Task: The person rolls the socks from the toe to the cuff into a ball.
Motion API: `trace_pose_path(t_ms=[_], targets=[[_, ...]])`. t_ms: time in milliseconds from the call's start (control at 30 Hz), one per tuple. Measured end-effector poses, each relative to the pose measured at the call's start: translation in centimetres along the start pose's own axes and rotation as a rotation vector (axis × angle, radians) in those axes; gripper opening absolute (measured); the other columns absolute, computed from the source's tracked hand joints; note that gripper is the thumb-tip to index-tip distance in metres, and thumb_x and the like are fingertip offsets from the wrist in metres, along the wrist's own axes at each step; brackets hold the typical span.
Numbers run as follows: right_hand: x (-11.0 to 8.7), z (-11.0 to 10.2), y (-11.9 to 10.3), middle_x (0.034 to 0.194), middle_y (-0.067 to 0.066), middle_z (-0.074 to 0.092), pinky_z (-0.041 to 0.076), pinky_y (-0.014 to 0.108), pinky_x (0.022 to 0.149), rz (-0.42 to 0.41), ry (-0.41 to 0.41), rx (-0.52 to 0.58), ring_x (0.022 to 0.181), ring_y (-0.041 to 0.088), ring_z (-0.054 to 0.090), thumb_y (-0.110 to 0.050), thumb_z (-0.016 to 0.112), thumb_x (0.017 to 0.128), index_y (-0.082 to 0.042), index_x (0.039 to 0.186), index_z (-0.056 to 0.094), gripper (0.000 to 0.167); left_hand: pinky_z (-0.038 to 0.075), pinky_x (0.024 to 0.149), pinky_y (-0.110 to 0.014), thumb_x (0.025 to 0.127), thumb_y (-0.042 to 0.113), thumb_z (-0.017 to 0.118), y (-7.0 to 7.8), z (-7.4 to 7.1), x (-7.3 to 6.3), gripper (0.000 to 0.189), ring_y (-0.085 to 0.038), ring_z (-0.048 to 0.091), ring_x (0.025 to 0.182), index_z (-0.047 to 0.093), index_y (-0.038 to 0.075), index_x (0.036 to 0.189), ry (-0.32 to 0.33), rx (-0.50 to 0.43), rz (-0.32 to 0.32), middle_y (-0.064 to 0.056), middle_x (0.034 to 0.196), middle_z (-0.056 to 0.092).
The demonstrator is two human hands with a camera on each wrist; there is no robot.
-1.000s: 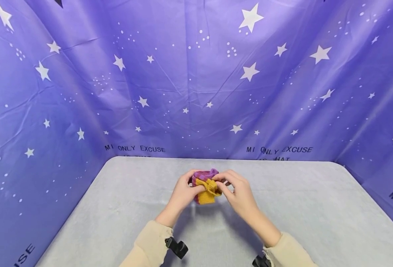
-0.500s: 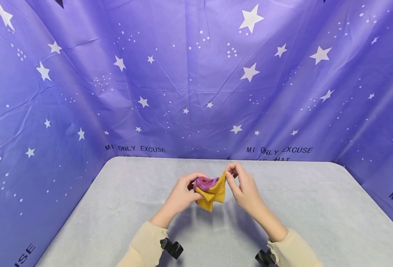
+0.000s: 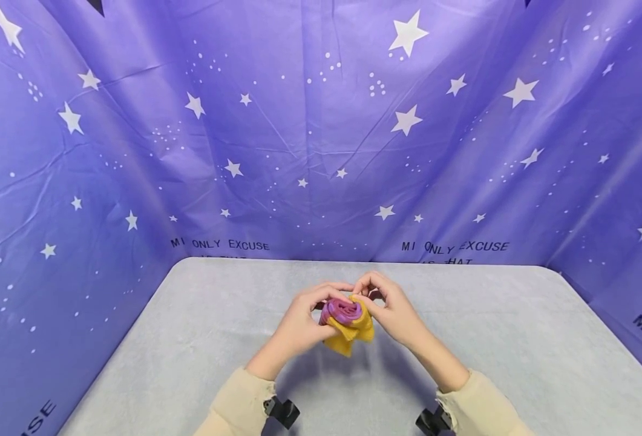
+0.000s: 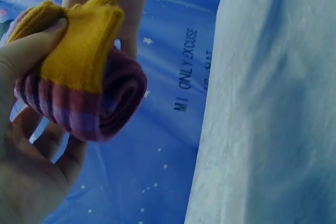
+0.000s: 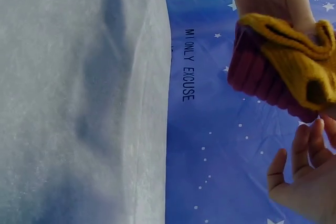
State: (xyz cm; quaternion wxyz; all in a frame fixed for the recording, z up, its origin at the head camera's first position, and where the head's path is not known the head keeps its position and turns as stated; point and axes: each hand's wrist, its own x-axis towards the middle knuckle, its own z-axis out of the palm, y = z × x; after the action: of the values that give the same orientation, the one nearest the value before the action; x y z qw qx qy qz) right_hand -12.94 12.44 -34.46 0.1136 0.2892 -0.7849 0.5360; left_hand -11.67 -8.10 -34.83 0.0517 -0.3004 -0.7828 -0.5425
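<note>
A rolled bundle of ribbed knit socks (image 3: 343,311), striped purple and maroon, is held above the table in the head view. Its yellow cuff (image 3: 341,344) hangs loose around the roll. My left hand (image 3: 303,316) grips the roll from the left, the thumb pressing on the yellow part, as the left wrist view also shows on the socks (image 4: 126,95). From the right, my right hand (image 3: 391,312) pinches the edge of the yellow cuff near the top. In the right wrist view the yellow cuff (image 5: 294,66) gapes in folds, and the right hand's pinch lies partly outside the picture.
A light grey cloth-covered table (image 3: 201,339) lies under both hands. Behind it and at the sides hangs a purple-blue curtain (image 3: 310,121) with white stars and printed lettering. Black wrist cameras (image 3: 282,413) sit at the cream sleeves (image 3: 236,399).
The right hand first drew the yellow cuff out to the right, then brought it back in against the roll. The left hand keeps its hold, its fingers now reaching over the top of the roll.
</note>
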Motion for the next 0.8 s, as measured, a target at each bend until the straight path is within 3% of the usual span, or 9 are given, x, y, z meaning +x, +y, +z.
trace_pose_path(t_ms=[167, 367, 500, 633, 800], targets=[[-0.1, 0.1, 0.2, 0.082, 0.007, 0.052, 0.045, 0.020, 0.070, 0.055, 0.100, -0.009, 0.076, 0.004, 0.049, -0.002, 0.070, 0.088, -0.003, 0.088, 0.049, 0.021, 0.053, 0.082, -0.026, 0.072, 0.006, 0.084, 0.0, 0.7, 0.0, 0.036, -0.011, 0.064, 0.101, 0.069, 0.014, 0.104, 0.051, -0.034, -0.079, -0.004, 0.116, 0.073], [-0.3, 0.5, -0.3, 0.066, -0.003, 0.049, 0.039, 0.019, 0.055, 0.050, 0.229, -0.162, 0.060, 0.003, 0.044, -0.008, 0.080, 0.081, -0.009, 0.081, 0.049, 0.031, 0.052, 0.079, -0.025, 0.074, 0.008, 0.082, -0.1, 1.2, -0.1, 0.033, -0.006, 0.060, 0.091, 0.067, 0.015, 0.102, 0.074, -0.041, -0.122, -0.004, 0.103, 0.071], [-0.3, 0.5, -0.1, 0.062, -0.005, 0.047, 0.038, 0.019, 0.052, 0.026, 0.245, -0.228, 0.058, 0.002, 0.043, -0.009, 0.082, 0.078, -0.011, 0.080, 0.049, 0.034, 0.051, 0.080, -0.025, 0.073, 0.009, 0.084, -0.1, 1.3, -0.1, 0.039, -0.007, 0.059, 0.093, 0.065, 0.015, 0.108, 0.076, -0.040, -0.121, -0.005, 0.104, 0.069], [-0.3, 0.5, 0.1, 0.067, -0.005, 0.053, 0.042, 0.019, 0.056, 0.026, 0.237, -0.258, 0.062, 0.002, 0.046, -0.010, 0.078, 0.084, -0.011, 0.082, 0.054, 0.024, 0.052, 0.084, -0.026, 0.073, 0.009, 0.085, 0.0, 1.3, 0.0, 0.052, -0.012, 0.062, 0.100, 0.063, 0.015, 0.120, 0.090, -0.029, -0.115, -0.007, 0.110, 0.070], [-0.9, 0.2, -0.3, 0.075, 0.003, 0.066, 0.052, 0.022, 0.065, 0.126, 0.184, -0.111, 0.068, 0.003, 0.058, -0.012, 0.065, 0.096, -0.006, 0.087, 0.066, 0.010, 0.052, 0.089, -0.029, 0.074, 0.009, 0.084, 0.0, 1.1, 0.2, 0.050, -0.016, 0.064, 0.105, 0.069, 0.020, 0.120, 0.128, 0.075, -0.098, -0.001, 0.115, 0.072]])
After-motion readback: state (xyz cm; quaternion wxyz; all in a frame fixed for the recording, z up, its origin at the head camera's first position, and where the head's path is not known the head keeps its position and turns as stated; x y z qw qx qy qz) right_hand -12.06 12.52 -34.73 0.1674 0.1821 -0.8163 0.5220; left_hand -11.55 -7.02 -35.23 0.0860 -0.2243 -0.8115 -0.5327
